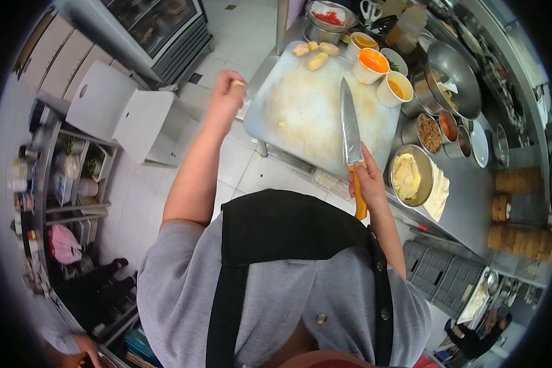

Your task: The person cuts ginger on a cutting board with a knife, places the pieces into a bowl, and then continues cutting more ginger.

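Note:
My right hand (367, 173) is wrapped round the yellow handle of a large kitchen knife (350, 126). Its blade points away from me over the right side of a white cutting board (288, 144). Out to the left, beyond the board's edge, my left hand (229, 89) is raised and closed, with a small pale yellowish bit at its fingertips that I cannot make out. Several pale yellow pieces that look like peeled ginger (318, 61) lie at the board's far edge. A tiny yellow scrap (282, 124) rests on its left half.
Tubs of orange sauce (373, 61) and yellow liquid (398, 87) stand on the board's right edge. Beside it are a metal bowl (424, 191) with pale yellow pieces, a pot of brown mince (429, 134) and a large steel bowl (463, 80). A white chair (144, 119) stands left. Other people are nearby.

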Motion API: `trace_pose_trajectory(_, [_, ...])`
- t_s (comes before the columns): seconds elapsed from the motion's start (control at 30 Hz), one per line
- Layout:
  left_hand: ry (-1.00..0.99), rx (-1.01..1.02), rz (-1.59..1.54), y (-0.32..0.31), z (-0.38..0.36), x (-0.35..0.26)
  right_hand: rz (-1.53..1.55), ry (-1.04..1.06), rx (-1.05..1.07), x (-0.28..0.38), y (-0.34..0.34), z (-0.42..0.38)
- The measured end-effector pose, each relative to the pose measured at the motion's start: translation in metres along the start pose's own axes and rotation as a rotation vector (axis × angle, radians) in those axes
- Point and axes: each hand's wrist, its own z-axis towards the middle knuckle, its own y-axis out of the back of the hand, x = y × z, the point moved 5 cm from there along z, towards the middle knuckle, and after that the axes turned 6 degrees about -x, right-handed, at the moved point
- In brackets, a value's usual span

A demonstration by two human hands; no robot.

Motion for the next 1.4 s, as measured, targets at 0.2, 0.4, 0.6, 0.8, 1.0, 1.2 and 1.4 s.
trace_pose_trajectory(0.2, [-0.019,0.208,0.843,-0.06,-0.029,0.061,-0.042,-0.012,0.098,-0.003,-0.006,-0.005])
trace_pose_trajectory(0.4, [-0.038,0.167,1.117,-0.087,-0.033,0.055,-0.125,0.0,0.14,-0.014,0.012,-0.02])
trace_pose_trajectory(0.6, [-0.421,0.435,0.414,-0.215,-0.098,-0.038,-0.052,0.056,0.039,-0.019,0.035,-0.029])
trace_pose_trajectory(0.8, [-0.761,0.708,0.571,-0.356,-0.183,-0.035,-0.177,0.033,0.146,-0.015,0.019,-0.018])
trace_pose_trajectory(1.0, [-0.59,0.716,0.593,-0.328,-0.178,-0.069,-0.053,0.015,0.25,-0.021,0.008,-0.01])
trace_pose_trajectory(1.2, [-0.523,0.734,0.449,-0.269,-0.192,-0.13,-0.27,0.135,0.705,-0.022,-0.055,-0.011])
trace_pose_trajectory(1.4, [-0.471,0.972,0.188,-0.194,-0.262,-0.266,-0.199,0.054,0.605,-0.005,-0.052,-0.018])
